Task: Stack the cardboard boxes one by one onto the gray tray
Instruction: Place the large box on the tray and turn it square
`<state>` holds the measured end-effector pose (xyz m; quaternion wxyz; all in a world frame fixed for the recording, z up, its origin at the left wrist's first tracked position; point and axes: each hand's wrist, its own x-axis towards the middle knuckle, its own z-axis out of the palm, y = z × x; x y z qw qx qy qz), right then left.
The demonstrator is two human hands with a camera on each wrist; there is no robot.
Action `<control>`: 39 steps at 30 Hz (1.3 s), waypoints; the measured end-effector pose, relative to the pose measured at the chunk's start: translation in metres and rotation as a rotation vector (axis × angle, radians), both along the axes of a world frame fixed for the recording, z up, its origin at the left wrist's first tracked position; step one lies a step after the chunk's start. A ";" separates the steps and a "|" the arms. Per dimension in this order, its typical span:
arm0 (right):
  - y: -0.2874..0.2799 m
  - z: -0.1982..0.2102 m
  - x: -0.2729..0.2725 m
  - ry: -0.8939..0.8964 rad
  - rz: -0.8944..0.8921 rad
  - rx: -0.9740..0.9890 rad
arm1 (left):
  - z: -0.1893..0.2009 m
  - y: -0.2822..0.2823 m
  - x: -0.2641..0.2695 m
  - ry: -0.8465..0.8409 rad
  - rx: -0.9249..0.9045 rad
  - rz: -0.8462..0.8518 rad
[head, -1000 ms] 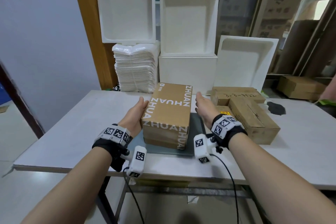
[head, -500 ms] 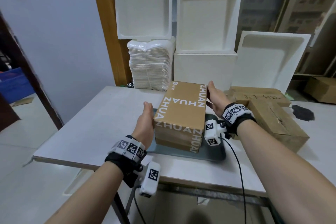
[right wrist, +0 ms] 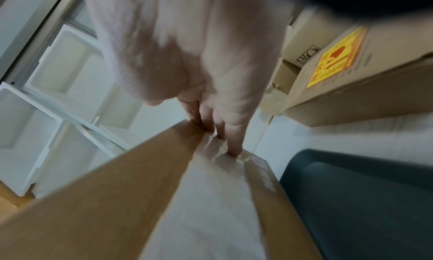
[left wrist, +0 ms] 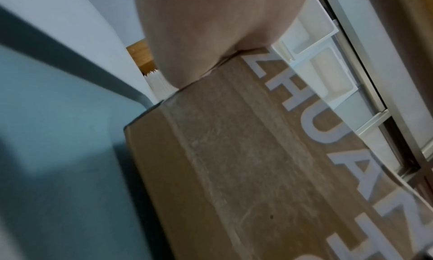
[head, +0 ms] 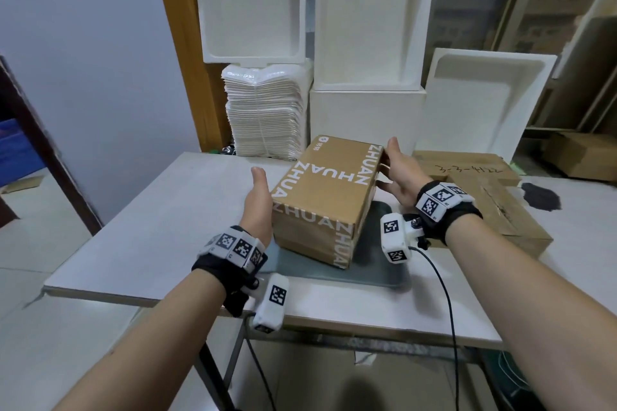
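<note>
At centre frame I see the printed cardboard box (head: pixel 329 197) resting on the gray tray (head: pixel 377 264). My left hand (head: pixel 258 207) and right hand (head: pixel 399 173), fingers straight, press flat against its opposite sides.

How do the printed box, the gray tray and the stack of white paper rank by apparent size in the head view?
1. Printed box, largest, though also the nearest.
2. Stack of white paper.
3. Gray tray, mostly hidden beneath the box, so its rank against the stack is unsure.
</note>
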<state>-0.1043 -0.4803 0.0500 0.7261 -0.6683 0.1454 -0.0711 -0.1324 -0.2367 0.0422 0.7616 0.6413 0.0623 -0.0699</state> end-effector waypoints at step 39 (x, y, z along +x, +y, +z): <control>0.018 -0.015 -0.059 0.017 -0.160 -0.204 | -0.036 0.026 0.042 0.018 -0.054 0.014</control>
